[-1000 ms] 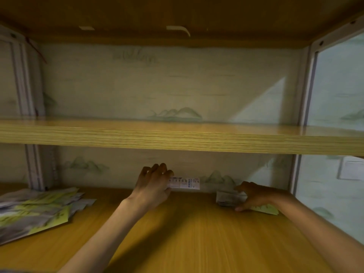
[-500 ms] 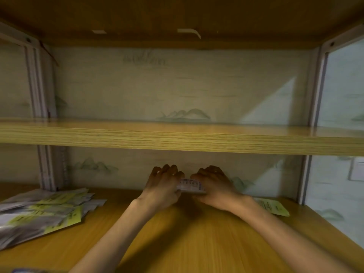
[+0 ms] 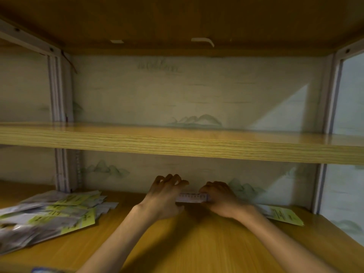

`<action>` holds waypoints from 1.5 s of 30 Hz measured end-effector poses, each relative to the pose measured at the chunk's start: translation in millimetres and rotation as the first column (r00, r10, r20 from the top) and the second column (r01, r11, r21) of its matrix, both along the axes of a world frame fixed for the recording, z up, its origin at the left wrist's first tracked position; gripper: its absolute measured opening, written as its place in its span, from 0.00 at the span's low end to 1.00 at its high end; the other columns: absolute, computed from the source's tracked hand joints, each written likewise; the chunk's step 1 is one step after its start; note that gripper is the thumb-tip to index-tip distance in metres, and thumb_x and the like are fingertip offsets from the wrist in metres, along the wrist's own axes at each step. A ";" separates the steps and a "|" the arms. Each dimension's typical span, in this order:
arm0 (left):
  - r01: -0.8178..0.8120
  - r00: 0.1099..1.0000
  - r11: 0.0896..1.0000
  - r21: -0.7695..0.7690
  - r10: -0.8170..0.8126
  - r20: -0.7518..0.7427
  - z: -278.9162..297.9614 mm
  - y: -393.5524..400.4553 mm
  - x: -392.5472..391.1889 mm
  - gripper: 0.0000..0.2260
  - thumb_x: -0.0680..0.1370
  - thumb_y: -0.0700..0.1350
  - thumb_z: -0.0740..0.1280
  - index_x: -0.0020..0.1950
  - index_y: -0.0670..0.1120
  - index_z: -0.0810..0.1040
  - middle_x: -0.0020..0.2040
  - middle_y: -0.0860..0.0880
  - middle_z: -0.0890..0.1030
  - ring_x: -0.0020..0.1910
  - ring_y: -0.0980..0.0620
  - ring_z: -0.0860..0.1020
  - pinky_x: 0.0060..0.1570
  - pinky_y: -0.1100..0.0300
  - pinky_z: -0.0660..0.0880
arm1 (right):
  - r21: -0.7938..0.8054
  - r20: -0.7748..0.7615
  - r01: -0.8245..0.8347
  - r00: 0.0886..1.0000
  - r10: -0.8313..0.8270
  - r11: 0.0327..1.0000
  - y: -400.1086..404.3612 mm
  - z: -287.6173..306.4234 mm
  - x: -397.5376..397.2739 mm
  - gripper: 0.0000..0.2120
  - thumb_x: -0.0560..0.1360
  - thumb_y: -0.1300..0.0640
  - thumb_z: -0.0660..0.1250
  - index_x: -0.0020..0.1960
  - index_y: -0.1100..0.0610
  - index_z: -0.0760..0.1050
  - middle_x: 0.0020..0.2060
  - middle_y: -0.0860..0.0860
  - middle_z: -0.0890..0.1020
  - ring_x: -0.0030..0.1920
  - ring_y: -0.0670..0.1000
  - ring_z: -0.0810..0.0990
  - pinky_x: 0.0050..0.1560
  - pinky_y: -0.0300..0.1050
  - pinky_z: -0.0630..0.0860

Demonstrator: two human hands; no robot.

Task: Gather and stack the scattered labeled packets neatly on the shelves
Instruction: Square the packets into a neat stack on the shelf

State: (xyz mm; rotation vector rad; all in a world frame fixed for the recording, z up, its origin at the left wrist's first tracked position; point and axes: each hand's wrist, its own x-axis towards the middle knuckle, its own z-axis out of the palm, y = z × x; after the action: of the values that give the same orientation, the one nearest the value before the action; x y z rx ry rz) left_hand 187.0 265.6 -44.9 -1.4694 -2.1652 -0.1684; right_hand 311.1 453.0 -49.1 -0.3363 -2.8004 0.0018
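With the left hand (image 3: 165, 196) and right hand (image 3: 220, 198) pinching a thin white-labelled stack of packets (image 3: 192, 197) upright at the back of the lower wooden shelf (image 3: 197, 243), uneven squeezing risked it buckling and fanning out.

Two hands (image 3: 194, 200), two wooden shelves (image 3: 177, 143), one scattered pile of packets (image 3: 49, 213), one loose packet (image 3: 283, 214)

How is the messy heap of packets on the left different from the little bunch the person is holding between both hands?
The sprawling heap of silvery-grey and yellow-green packets lies flat, fanned out and untouched on the lower wooden shelf; the small whitish bundle of packets is squared together, gripped between the left hand and right hand. The heap is far larger. Both sit on the same shelf.
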 end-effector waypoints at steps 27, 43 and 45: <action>0.058 0.995 0.989 0.139 -0.068 0.066 3.2 -4.0 14.0 0.34 0.77 0.61 0.63 0.80 0.60 0.51 0.81 0.55 0.52 0.79 0.51 0.51 0.74 0.57 0.43 | 0.031 -0.177 0.037 0.984 -0.031 0.999 -11.8 13.1 41.5 0.37 0.78 0.33 0.57 0.80 0.42 0.43 0.79 0.42 0.51 0.77 0.48 0.50 0.76 0.44 0.43; -0.074 0.996 0.971 0.226 0.058 0.074 19.9 -114.2 -3.9 0.32 0.74 0.54 0.71 0.77 0.56 0.65 0.76 0.50 0.68 0.72 0.46 0.69 0.66 0.51 0.70 | 0.039 -0.134 -0.179 0.974 0.183 0.983 -95.3 13.1 15.1 0.40 0.76 0.32 0.59 0.80 0.43 0.44 0.80 0.46 0.51 0.78 0.51 0.53 0.78 0.52 0.46; -0.082 0.995 0.973 0.214 0.068 0.072 16.6 -142.7 -20.4 0.32 0.75 0.54 0.71 0.77 0.56 0.65 0.76 0.50 0.68 0.73 0.47 0.69 0.67 0.51 0.69 | 0.055 -0.140 -0.177 0.973 0.183 0.983 -124.1 10.0 -2.1 0.40 0.76 0.32 0.60 0.80 0.43 0.44 0.80 0.46 0.51 0.78 0.51 0.53 0.78 0.53 0.46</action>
State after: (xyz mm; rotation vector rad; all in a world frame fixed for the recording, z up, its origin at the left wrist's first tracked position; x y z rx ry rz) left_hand 166.6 123.0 -28.3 -1.2737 -2.1713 -0.4175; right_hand 309.0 328.9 -39.1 -0.0674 -2.6726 0.0088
